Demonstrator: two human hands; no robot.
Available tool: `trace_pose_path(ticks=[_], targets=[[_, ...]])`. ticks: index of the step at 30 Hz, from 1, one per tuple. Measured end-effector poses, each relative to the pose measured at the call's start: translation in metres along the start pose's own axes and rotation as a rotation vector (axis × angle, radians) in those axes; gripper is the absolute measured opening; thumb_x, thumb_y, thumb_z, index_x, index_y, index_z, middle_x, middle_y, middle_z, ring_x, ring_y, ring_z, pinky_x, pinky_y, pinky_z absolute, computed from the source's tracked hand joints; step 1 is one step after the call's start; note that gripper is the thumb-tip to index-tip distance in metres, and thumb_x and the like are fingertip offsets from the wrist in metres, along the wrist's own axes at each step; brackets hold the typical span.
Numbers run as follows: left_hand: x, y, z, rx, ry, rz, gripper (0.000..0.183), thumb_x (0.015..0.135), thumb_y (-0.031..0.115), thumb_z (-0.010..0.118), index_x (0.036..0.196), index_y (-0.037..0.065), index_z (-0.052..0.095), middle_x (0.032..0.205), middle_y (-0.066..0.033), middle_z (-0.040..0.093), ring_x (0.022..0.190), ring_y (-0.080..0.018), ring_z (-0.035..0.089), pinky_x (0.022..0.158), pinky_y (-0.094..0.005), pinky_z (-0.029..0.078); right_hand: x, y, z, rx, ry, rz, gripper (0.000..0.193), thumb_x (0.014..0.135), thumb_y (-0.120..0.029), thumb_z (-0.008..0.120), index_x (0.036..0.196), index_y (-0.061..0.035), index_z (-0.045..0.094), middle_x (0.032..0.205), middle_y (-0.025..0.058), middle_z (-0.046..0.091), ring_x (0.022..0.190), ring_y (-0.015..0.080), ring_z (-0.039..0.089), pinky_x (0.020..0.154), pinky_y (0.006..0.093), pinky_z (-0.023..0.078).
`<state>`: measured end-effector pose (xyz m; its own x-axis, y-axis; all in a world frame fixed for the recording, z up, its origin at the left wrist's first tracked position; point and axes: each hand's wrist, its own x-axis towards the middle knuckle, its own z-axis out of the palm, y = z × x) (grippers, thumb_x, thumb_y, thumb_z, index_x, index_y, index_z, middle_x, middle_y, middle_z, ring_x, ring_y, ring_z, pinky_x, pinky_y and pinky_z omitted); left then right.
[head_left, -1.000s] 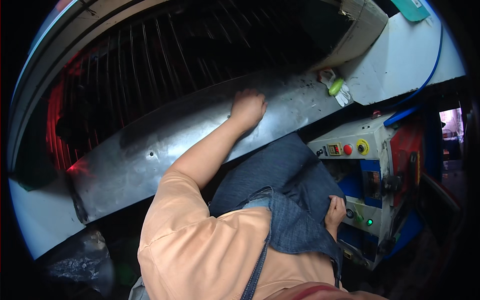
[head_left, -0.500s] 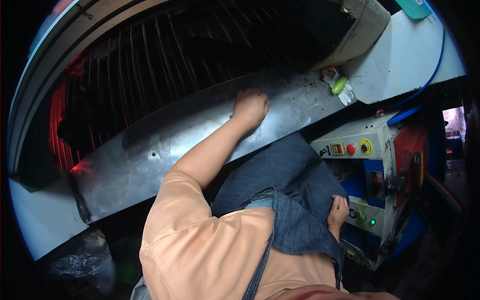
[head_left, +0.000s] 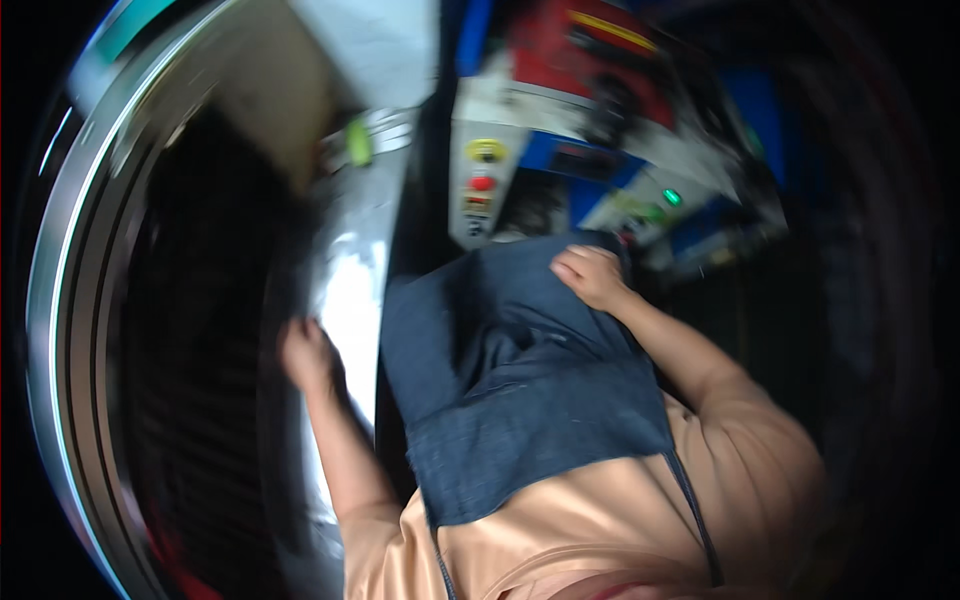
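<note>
My left hand (head_left: 308, 355) rests at the inner edge of a shiny metal ledge (head_left: 352, 285), beside the dark opening of a machine. Motion blur smears its fingers, and nothing shows in it. My right hand (head_left: 592, 275) lies on the dark denim apron (head_left: 540, 440) over my lap, its fingers curled closed with nothing seen between them. Farther along the ledge, a green oval object (head_left: 359, 142) sits beside a blurred white glove (head_left: 392, 130).
Ahead stands a grey control box (head_left: 487, 120) with a red button (head_left: 482, 184), a yellow ring (head_left: 486, 151) and a green light (head_left: 672, 197). A red panel (head_left: 590, 50) rises behind it. The machine's curved rim (head_left: 60, 300) borders the left.
My view has swung to the right, so the ledge now runs along my left and the control box stands ahead. My right arm has come fully into view. Picture is blurred.
</note>
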<state>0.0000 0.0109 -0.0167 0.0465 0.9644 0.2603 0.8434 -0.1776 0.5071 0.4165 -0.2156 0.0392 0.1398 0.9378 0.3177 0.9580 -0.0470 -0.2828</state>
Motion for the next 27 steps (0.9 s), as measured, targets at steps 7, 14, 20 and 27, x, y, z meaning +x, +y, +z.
trace_pose_path(ticks=[7, 14, 20, 27], targets=[[0.004, -0.002, 0.005, 0.129, -0.036, 0.082, 0.034, 0.097, 0.028, 0.055, 0.090, -0.005, 0.062, 0.087, -0.0277, 0.062, 0.080, -0.0455, 0.058, 0.072, -0.0514, 0.045, -0.011, 0.019, 0.019, 0.122, 0.080, -0.003, 0.022, 0.091, -0.031, 0.063, 0.084, -0.0103, 0.066, 0.079, 0.0083, 0.060, 0.078, 0.0302, 0.063, 0.073, 0.0413, 0.049], [0.003, 0.005, 0.001, 0.260, -0.049, 0.064, 0.042, 0.099, 0.032, 0.049, 0.099, -0.007, 0.064, 0.094, -0.0301, 0.065, 0.086, -0.0475, 0.060, 0.077, -0.0520, 0.046, -0.019, 0.034, 0.024, 0.278, 0.242, -0.027, 0.033, 0.090, -0.035, 0.063, 0.072, -0.0080, 0.058, 0.074, 0.0101, 0.059, 0.073, 0.0325, 0.063, 0.069, 0.0455, 0.047], [0.009, -0.007, 0.003, 0.316, -0.052, 0.120, 0.042, 0.100, 0.030, 0.047, 0.104, -0.009, 0.062, 0.104, -0.0307, 0.064, 0.095, -0.0464, 0.061, 0.084, -0.0506, 0.047, -0.029, 0.049, 0.010, 0.373, 0.399, -0.074, 0.034, 0.089, -0.034, 0.065, 0.069, -0.0077, 0.057, 0.069, 0.0097, 0.057, 0.065, 0.0317, 0.061, 0.061, 0.0426, 0.047], [0.006, 0.004, 0.007, 0.467, -0.043, 0.155, 0.044, 0.102, 0.032, 0.042, 0.108, -0.007, 0.060, 0.106, -0.0287, 0.064, 0.094, -0.0451, 0.062, 0.083, -0.0505, 0.049, -0.042, 0.057, 0.001, 0.347, 0.467, -0.078, 0.033, 0.089, -0.029, 0.066, 0.066, -0.0077, 0.055, 0.067, 0.0086, 0.056, 0.063, 0.0280, 0.061, 0.062, 0.0405, 0.050]])
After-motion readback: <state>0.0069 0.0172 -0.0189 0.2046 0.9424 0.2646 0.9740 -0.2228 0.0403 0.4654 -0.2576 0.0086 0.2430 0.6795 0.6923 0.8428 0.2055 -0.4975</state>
